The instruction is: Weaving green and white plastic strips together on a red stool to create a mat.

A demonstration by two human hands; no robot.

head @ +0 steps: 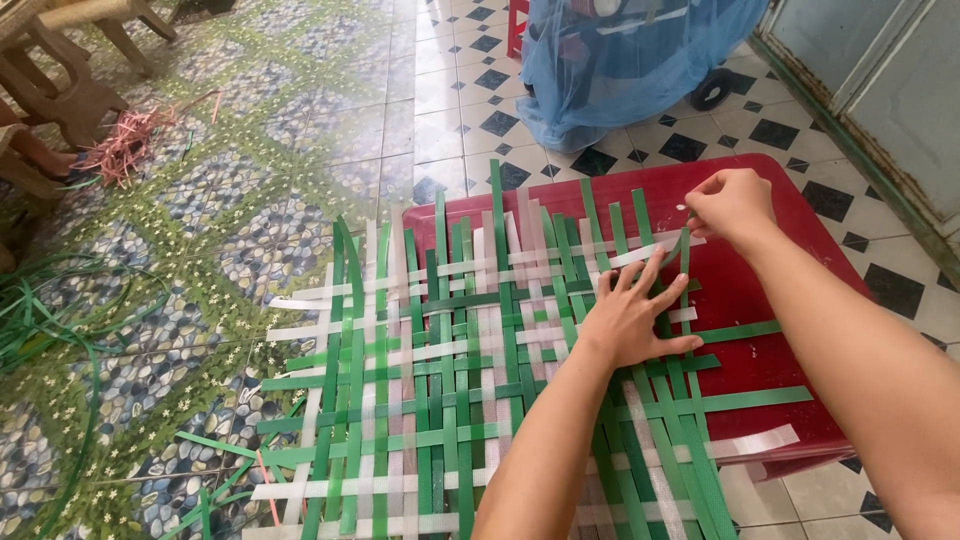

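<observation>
Item: woven mat (440, 380), part-made.

Nearest the camera: both forearms, reaching out over the mat.

Mat: green and clear-white flat strips interlaced at right angles; its right part lies on a low red bench (760, 290), the rest spreads onto the tiled floor (300, 130).

Left hand (635, 315): flat, fingers spread, palm down on the weave near its upper right edge; grip apart, holding nothing, only pressing.

Right hand (730, 205): thumb and fingers pinched together on the end of a white strip (640, 252) that runs crosswise through the upright green strips.

Advice for the step, as a judgement: keep the flat hand close beside the strip so the crossings cannot shift; draw the strip straight along its row, not upward, until it sits snug against the row below; check that the over-under order alternates.

Also present: loose green strips (40, 320) at left, pink strips (130, 140) by wooden chair legs (70, 90), blue netting (620, 60) over a wheeled thing.
</observation>
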